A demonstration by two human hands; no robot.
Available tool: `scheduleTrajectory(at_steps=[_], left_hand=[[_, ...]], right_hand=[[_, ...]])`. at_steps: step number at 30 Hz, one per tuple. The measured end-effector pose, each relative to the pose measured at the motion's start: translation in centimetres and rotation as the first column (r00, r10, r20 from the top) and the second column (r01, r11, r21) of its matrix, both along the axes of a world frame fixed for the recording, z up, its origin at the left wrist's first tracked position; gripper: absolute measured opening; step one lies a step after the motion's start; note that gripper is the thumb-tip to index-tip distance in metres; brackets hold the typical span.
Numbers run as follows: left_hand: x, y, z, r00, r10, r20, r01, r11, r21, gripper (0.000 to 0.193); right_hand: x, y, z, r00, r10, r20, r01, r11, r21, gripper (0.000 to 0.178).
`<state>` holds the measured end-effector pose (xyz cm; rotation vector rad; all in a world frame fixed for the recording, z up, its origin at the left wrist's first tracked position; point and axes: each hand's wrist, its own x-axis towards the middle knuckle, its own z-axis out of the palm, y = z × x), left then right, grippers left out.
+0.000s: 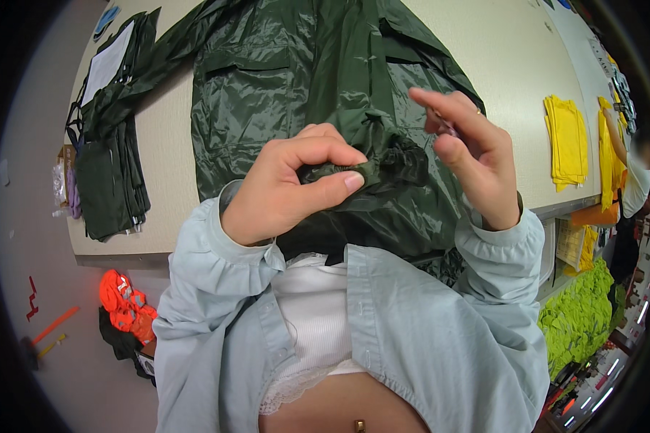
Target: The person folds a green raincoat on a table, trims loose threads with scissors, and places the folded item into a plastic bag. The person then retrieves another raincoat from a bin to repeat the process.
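While bunched fabric (pixel 406 162) of glossy dark-green jacket (pixel 249 101) is pinched in left hand (pixel 292 180), right hand (pixel 480 155) is held raised nearby, thumb and forefinger parted; small object (pixel 445 128) at fingers, grip unclear. Jacket spread on table (pixel 534 65) beneath and beyond hands. Folded yellow fabric (pixel 565 141) stacked rightward.

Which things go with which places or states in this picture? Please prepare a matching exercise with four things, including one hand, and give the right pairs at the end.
Column one
1. Left hand
2. White paper sheet
3. Folded yellow pieces
4. Lime-green pile

Column two
A. Below the level of the tabletop, on the right
B. Pinching gathered dark green fabric
C. On the tabletop, near its right edge
D. On dark green clothing, at the upper left

Right pairs: 1-B, 2-D, 3-C, 4-A
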<state>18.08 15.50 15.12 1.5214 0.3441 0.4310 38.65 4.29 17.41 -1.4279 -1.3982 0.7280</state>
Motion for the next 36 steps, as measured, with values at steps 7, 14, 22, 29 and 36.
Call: scheduleTrajectory(at_steps=[7,14,22,29,36], left_hand=[[-0.6,0.1,-0.1,0.988,-0.072,0.135,-0.055,0.654,0.754,0.021],[-1.7,0.1,-1.4,0.98,0.012,0.2,-0.147,0.724,0.674,0.036],[-1.5,-0.9,-3.7,0.869,0.461,-0.18,-0.326,0.807,0.492,0.03],[0.2,-2.7,-1.0,0.966,0.249,-0.065,-0.206,0.9,0.385,0.022],[-0.9,3.6,-5.3,0.666,0.722,0.187,-0.664,0.459,0.59,0.024]], right_hand=[[-1.1,-1.0,-3.0,0.847,-0.146,-0.511,-0.107,0.895,-0.433,0.062],[-1.1,-1.6,-5.5,0.689,-0.066,-0.722,-0.309,0.874,-0.375,0.046],[-6.7,-2.7,-2.4,0.998,-0.018,-0.056,0.014,0.998,-0.067,0.032],[-4.9,0.5,-8.3,0.7,-0.71,0.073,0.677,0.693,0.248,0.027],[-7.0,-0.3,-5.2,0.976,-0.169,0.134,0.168,0.986,0.021,0.021]])
